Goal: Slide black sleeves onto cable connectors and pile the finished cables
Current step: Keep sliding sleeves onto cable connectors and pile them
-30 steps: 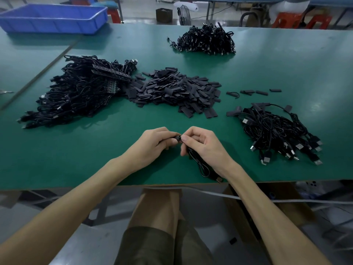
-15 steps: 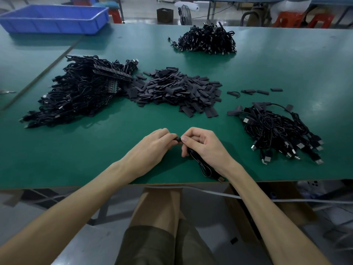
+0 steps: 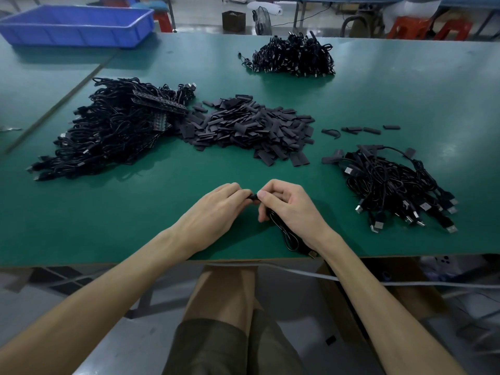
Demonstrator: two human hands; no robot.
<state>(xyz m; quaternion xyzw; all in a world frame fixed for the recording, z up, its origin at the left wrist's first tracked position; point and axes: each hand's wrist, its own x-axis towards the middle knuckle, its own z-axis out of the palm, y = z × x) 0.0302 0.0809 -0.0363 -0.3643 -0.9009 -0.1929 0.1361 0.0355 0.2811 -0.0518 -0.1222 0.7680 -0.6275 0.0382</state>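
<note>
Between my fingertips [image 3: 262,195], my left hand [image 3: 213,212] pinches a black sleeve [image 3: 253,197] against the end of the cable [image 3: 285,235] that my right hand [image 3: 292,204] grips, so I judge this one half done, with a small finished pile [image 3: 392,185] right of my fingers and a bigger tangle [image 3: 113,128] and loose sleeves [image 3: 249,125] beyond them.

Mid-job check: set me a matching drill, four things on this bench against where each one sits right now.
Things:
1 blue bin
2 sleeve pile
3 cable pile with silver plugs
4 held cable

Places:
A under the right hand, at the near edge
B far left corner
C middle of the table
D right side

Pairs: 1-B, 2-C, 3-D, 4-A.
</note>
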